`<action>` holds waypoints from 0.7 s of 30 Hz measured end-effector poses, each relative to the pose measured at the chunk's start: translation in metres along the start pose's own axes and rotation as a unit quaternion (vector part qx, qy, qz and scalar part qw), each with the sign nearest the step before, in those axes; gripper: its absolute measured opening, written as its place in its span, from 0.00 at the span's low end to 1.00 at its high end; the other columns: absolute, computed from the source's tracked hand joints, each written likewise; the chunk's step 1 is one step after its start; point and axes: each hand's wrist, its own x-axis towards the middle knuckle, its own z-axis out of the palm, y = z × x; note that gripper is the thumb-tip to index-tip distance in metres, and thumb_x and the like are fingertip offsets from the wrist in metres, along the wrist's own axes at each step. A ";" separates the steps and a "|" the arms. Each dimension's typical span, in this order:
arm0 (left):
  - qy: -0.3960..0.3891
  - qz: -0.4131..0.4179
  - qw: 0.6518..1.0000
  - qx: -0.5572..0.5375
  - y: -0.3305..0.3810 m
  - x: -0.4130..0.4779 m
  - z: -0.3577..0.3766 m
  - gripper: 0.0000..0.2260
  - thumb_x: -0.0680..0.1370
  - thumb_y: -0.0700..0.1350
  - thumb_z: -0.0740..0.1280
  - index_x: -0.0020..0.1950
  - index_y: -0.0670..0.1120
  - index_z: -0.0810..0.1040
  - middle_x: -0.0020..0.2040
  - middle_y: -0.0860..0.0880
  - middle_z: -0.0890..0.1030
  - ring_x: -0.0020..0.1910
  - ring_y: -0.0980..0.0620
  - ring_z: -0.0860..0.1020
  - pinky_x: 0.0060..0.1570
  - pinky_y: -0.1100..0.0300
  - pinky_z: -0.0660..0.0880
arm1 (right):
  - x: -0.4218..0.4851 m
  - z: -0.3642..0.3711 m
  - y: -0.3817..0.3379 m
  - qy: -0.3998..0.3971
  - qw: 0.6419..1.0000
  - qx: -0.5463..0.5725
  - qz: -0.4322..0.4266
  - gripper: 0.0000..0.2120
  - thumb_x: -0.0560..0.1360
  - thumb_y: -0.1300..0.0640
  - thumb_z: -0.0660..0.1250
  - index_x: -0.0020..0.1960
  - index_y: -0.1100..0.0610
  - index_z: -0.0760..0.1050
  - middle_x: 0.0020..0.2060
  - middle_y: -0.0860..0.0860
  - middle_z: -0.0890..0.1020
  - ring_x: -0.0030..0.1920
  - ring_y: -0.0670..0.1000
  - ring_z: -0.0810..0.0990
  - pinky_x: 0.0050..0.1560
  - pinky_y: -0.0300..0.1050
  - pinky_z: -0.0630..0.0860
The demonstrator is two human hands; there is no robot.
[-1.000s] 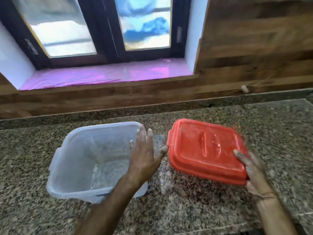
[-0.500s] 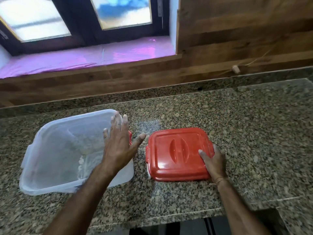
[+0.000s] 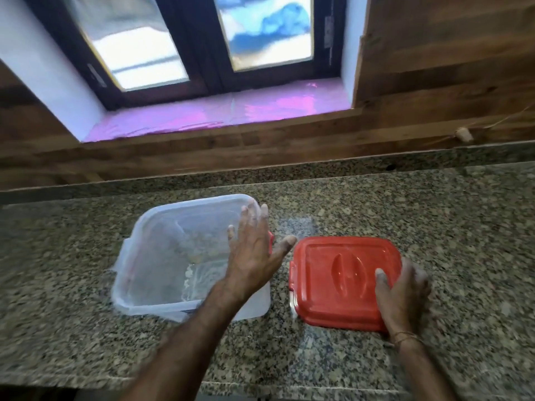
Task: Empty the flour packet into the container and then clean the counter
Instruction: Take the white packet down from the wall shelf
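A translucent plastic container point(image 3: 144, 235) stands open on the granite counter point(image 3: 434, 227), with a thin smear of white flour point(image 3: 197, 274) on its bottom. My left hand point(image 3: 254, 253) lies flat against the container's right rim, fingers spread, holding nothing. To the right, the red lid point(image 3: 335, 279) lies flat on the counter, a small gap from the container. My right hand point(image 3: 402, 296) grips the lid's near right corner, thumb on top and fingers over the edge. No flour packet is in view.
The counter's front edge runs along the bottom of the view. Behind the counter rise a granite upstand and a wooden wall, with a pink-lined window sill point(image 3: 220, 117) above. A small pale object point(image 3: 463, 135) sits on the ledge at the far right.
My right hand lowered the red lid from a tilted hold in the air down flat onto the counter and stays on it. My left hand has kept its place at the container's rim.
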 end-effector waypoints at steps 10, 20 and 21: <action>0.126 -0.027 0.992 0.002 -0.131 -0.066 -0.094 0.45 0.73 0.76 0.49 0.84 0.54 0.51 0.85 0.51 0.44 0.83 0.52 0.43 0.79 0.43 0.44 | -0.104 0.004 -0.224 0.015 0.929 0.235 -0.285 0.20 0.79 0.51 0.63 0.67 0.58 0.74 0.64 0.58 0.75 0.65 0.57 0.74 0.69 0.51 0.69; 0.208 -0.153 0.965 0.035 -0.363 -0.200 -0.233 0.39 0.76 0.70 0.63 0.81 0.50 0.61 0.81 0.48 0.63 0.79 0.48 0.63 0.73 0.51 0.68 | -0.305 0.119 -0.426 -0.176 0.830 0.151 -0.508 0.19 0.81 0.42 0.61 0.67 0.49 0.75 0.59 0.49 0.78 0.55 0.53 0.81 0.54 0.57 0.80; 0.213 -0.162 0.963 0.042 -0.380 -0.208 -0.247 0.39 0.76 0.69 0.64 0.81 0.51 0.61 0.80 0.48 0.64 0.78 0.48 0.65 0.71 0.51 0.70 | -0.316 0.126 -0.445 -0.188 0.824 0.132 -0.518 0.18 0.81 0.42 0.61 0.67 0.48 0.75 0.60 0.49 0.78 0.54 0.52 0.82 0.54 0.55 0.80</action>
